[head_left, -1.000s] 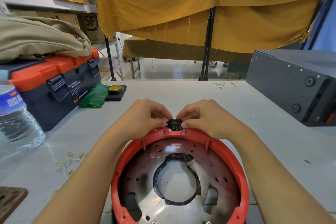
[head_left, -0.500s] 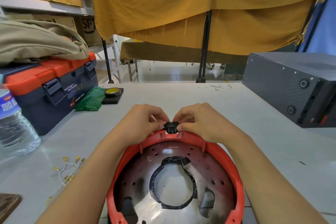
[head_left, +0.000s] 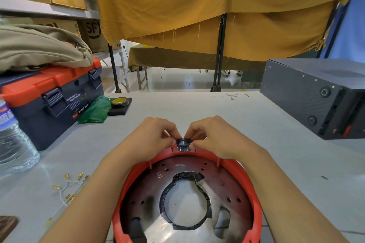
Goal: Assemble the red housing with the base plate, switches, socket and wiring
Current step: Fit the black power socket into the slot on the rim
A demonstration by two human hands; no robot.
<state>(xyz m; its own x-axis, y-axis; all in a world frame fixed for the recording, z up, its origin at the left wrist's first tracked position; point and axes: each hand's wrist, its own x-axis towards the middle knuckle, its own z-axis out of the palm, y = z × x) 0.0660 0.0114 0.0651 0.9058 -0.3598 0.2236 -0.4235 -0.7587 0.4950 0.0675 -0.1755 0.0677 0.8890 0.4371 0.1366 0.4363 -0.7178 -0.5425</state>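
Observation:
A round red housing (head_left: 254, 193) lies on the table close to me, with a perforated metal base plate (head_left: 150, 193) seated inside it. A small black socket (head_left: 184, 145) sits at the housing's far rim. My left hand (head_left: 150, 140) pinches the socket's left side and my right hand (head_left: 215, 138) pinches its right side, fingertips curled onto it. White wires with brass terminals (head_left: 69, 187) lie loose on the table at the left.
A navy and orange toolbox (head_left: 51, 100) with a beige cloth on top stands at the left, a water bottle (head_left: 13, 140) in front of it. Green bag (head_left: 96, 110) and tape roll (head_left: 118, 102) lie behind. A dark grey metal case (head_left: 316, 94) stands at the right.
The socket sits slightly lower in the housing's rim notch than before. Both hands stay pinched on it; the view has shifted a little.

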